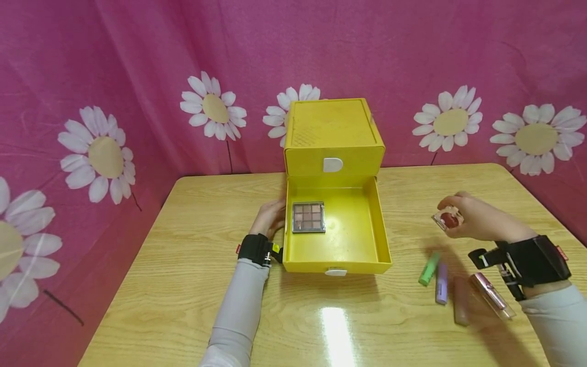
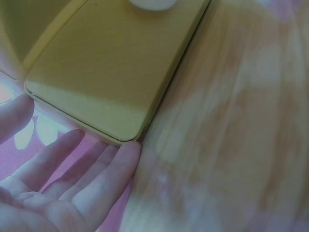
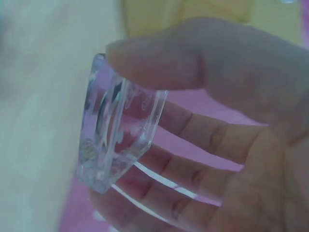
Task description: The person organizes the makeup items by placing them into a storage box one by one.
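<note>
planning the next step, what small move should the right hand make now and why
I'd probably move the clear plastic compact with a dark red pan leftward, over the open yellow plastic drawer. The right hand grips it to the drawer's right, and the drawer has bare floor beside the square palette of nine brownish pans.

The right hand (image 1: 479, 216) holds a compact (image 1: 449, 219); leftward, a palette (image 1: 309, 217) lies in the drawer (image 1: 350, 237); before the grip, four cosmetics (image 1: 442, 286).

"What hangs behind the pale, wood-grained table with rounded corners (image 1: 206, 224)?"
"A pink fabric curtain (image 1: 367, 46) printed with white-petalled, yellow-centred daisies (image 1: 213, 108)."
"And on the table?"
"A bright white streak of glare (image 1: 338, 336)."
</note>
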Demonstrator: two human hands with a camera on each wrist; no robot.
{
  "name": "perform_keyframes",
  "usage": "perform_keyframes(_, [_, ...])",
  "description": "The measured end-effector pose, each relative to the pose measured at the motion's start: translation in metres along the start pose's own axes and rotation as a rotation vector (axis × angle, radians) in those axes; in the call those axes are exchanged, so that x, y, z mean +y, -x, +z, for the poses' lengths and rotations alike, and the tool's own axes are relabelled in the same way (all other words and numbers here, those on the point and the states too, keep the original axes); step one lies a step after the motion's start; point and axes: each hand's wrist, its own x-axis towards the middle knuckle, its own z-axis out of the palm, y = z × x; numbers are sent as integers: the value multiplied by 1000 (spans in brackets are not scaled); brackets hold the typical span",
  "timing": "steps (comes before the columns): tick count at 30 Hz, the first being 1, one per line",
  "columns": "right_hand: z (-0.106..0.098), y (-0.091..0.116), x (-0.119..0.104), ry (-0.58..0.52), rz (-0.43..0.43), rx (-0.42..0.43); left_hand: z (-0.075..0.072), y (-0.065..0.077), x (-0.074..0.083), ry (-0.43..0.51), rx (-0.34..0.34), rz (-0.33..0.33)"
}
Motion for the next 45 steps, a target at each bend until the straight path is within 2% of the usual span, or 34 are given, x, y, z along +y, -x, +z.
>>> perform_keyframes(2, [-11,-7,-18,19,-46,34,0,0,0,-5,0,0])
perform_keyframes(7, [-32,-26,-64,74,-227,75,0,1,0,2,4,-2])
perform_keyframes(10, [-38,-37,-89,82,-307,39,0,1,0,10,5,4])
perform_keyframes(16, [-33,-59,-124,130,-363,-40,1,1,1,22,0,8])
perform_keyframes(23, [-18,-84,-138,150,-389,-130,1,0,2,10,17,-7])
perform_keyframes(33, [3,-115,-142,196,-337,-336,2,2,2,18,20,-3])
perform_keyframes(39, [10,-124,-147,238,-303,-427,1,4,3,14,11,-10])
perform_keyframes(45, [14,-128,-151,258,-298,-458,0,3,4,34,-11,-20])
